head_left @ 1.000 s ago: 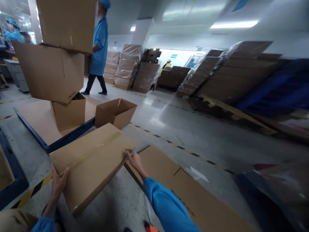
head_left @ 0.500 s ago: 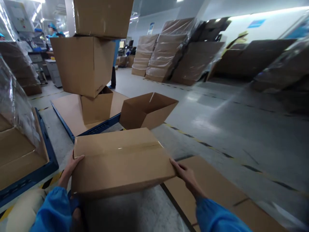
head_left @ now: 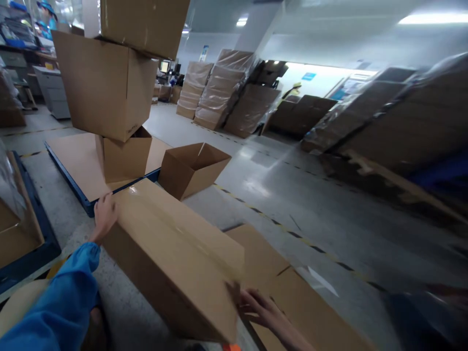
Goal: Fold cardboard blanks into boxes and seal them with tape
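Note:
A taped cardboard box (head_left: 171,253) hangs between my two hands, tilted down toward the lower right. My left hand (head_left: 106,215) grips its upper left end, fingers over the edge. At the lower right end, my right hand (head_left: 258,307) presses against the box's side, its fingers slightly blurred. A strip of clear tape runs along the top face. Beneath and to the right lies a flat sheet of cardboard (head_left: 292,292) on the floor.
An open carton (head_left: 193,168) stands on the floor ahead. Larger boxes (head_left: 98,85) are stacked on a blue pallet (head_left: 69,183) with a cardboard sheet. Another pallet (head_left: 36,229) is at left. Wrapped stacks (head_left: 223,90) line the back. A person (head_left: 47,22) in blue is far left.
The held box has swung from nearly level to a slant, its right end lower and nearer me. My right hand moved down with it. The view has turned to the right.

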Available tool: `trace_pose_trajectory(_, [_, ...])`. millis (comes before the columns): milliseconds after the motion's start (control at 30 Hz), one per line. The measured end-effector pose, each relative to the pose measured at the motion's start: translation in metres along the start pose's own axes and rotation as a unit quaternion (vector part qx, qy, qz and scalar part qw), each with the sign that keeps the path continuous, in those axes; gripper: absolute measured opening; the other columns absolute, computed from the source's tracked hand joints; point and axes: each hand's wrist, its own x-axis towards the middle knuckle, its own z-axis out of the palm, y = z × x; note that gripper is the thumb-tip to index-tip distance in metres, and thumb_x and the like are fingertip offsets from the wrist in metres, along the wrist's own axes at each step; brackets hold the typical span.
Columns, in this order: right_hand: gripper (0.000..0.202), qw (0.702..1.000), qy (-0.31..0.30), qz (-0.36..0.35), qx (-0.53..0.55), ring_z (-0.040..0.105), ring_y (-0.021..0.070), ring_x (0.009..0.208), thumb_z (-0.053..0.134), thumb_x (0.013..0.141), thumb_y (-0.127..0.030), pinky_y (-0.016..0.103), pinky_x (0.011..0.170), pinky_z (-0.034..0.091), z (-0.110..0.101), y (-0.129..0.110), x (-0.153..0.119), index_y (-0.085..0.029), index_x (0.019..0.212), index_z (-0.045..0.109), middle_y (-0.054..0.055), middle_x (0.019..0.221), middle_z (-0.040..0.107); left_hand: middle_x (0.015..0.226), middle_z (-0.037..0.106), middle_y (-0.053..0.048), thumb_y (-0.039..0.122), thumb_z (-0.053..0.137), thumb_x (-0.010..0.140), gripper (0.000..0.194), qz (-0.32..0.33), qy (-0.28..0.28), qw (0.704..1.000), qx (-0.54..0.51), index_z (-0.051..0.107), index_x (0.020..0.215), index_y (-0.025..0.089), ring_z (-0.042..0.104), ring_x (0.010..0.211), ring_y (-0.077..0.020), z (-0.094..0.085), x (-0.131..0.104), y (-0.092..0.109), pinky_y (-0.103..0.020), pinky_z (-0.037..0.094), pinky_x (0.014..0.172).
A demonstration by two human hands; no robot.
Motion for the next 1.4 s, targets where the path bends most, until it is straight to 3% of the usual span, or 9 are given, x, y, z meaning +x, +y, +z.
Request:
trace_pose_trajectory(100, [0.065, 0.999, -0.031, -0.034, -0.021, 0.066, 0.0220, 0.071, 0.060, 0.061, -0.085, 0.035, 0.071, 0.055, 0.029, 0.005, 0.010, -0.021, 0.069, 0.059, 0.006, 0.074, 0.066, 0.151, 0.044, -0.020, 0.035, 0.046, 0.095, 0.052, 0.021, -0.042, 0.998, 0.035, 0.050, 0.141, 0.012, 0.036, 0.143, -0.0335, 0.017, -0.024, 0.004, -0.058, 0.027, 0.117])
trace_pose_trajectory(233, [0.069, 0.949, 0.219, -0.191, -0.120, 0.065, 0.0307, 0.079, 0.048, 0.062, -0.090, 0.046, 0.082, 0.052, 0.029, -0.002, 0.036, -0.023, 0.068, 0.060, 0.011, 0.074, 0.066, 0.156, 0.038, -0.017, 0.038, 0.042, 0.098, 0.054, 0.049, -0.067, 0.995, 0.064, 0.046, 0.145, 0.012, 0.027, 0.148, -0.0317, 0.031, -0.024, 0.013, -0.058, 0.023, 0.119])
trace_pose_trajectory(300, [0.074, 0.928, 0.283, -0.207, -0.122, 0.065, 0.0351, 0.093, 0.046, 0.060, -0.092, 0.051, 0.092, 0.049, 0.018, -0.006, 0.055, -0.022, 0.076, 0.066, 0.015, 0.085, 0.070, 0.157, 0.036, -0.017, 0.039, 0.041, 0.098, 0.056, 0.069, -0.081, 0.991, 0.079, 0.044, 0.146, 0.010, 0.025, 0.149, -0.0324, 0.037, -0.013, 0.024, -0.055, 0.021, 0.120])
trace_pose_trajectory(500, [0.084, 0.982, 0.116, -0.123, -0.084, 0.070, 0.0357, 0.095, 0.057, 0.057, -0.089, 0.046, 0.088, 0.055, 0.019, 0.025, 0.081, -0.016, 0.094, 0.072, 0.015, 0.096, 0.075, 0.160, 0.028, -0.019, 0.039, 0.036, 0.099, 0.064, 0.127, -0.127, 0.979, 0.095, 0.033, 0.153, 0.004, 0.020, 0.150, -0.0347, 0.072, 0.035, 0.080, -0.054, 0.018, 0.121])
trace_pose_trajectory(667, [0.082, 0.988, 0.067, -0.140, -0.020, 0.059, 0.0329, 0.124, 0.060, 0.072, -0.080, 0.046, 0.110, 0.044, 0.036, 0.054, 0.077, -0.018, 0.125, 0.067, 0.013, 0.129, 0.067, 0.162, 0.022, -0.019, 0.040, 0.035, 0.099, 0.069, 0.152, -0.176, 0.967, 0.100, 0.026, 0.155, 0.001, 0.015, 0.151, -0.0358, 0.119, 0.089, 0.117, -0.056, 0.015, 0.121])
trace_pose_trajectory(867, [0.082, 0.991, 0.057, -0.119, 0.027, 0.055, 0.0335, 0.129, 0.063, 0.075, -0.077, 0.049, 0.114, 0.039, 0.029, 0.045, 0.076, -0.018, 0.132, 0.063, 0.015, 0.137, 0.062, 0.160, 0.029, -0.015, 0.044, 0.039, 0.096, 0.068, 0.188, -0.215, 0.953, 0.098, 0.037, 0.152, 0.006, 0.018, 0.151, -0.0351, 0.171, 0.124, 0.136, -0.061, 0.008, 0.120])
trace_pose_trajectory(1067, [0.074, 0.979, -0.020, -0.186, 0.081, 0.055, 0.0288, 0.129, 0.068, 0.082, -0.062, 0.046, 0.109, 0.045, 0.040, 0.024, 0.076, -0.022, 0.143, 0.052, 0.009, 0.143, 0.057, 0.153, 0.041, -0.023, 0.045, 0.045, 0.093, 0.064, 0.205, -0.126, 0.970, -0.022, 0.050, 0.134, -0.004, 0.029, 0.146, -0.0376, 0.193, 0.138, 0.154, -0.058, 0.017, 0.119])
trace_pose_trajectory(1267, [0.065, 0.990, -0.022, -0.135, 0.019, 0.064, 0.0241, 0.111, 0.063, 0.082, -0.066, 0.042, 0.102, 0.049, -0.010, 0.040, 0.083, -0.020, 0.127, 0.063, 0.008, 0.120, 0.070, 0.143, 0.052, -0.019, 0.075, 0.035, 0.089, 0.084, 0.262, -0.214, 0.940, 0.044, 0.057, 0.114, -0.002, 0.038, 0.139, -0.0416, 0.191, 0.096, 0.176, -0.064, 0.028, 0.110])
trace_pose_trajectory(1400, [0.045, 0.980, 0.196, 0.038, -0.020, 0.063, 0.0191, 0.102, 0.052, 0.093, -0.056, 0.035, 0.095, 0.050, -0.051, 0.130, 0.078, -0.016, 0.111, 0.065, 0.008, 0.112, 0.071, 0.150, 0.045, -0.012, 0.093, 0.023, 0.072, 0.111, 0.350, -0.302, 0.886, 0.048, 0.050, 0.133, 0.004, 0.029, 0.143, -0.0409, 0.158, 0.014, 0.164, -0.065, 0.020, 0.111])
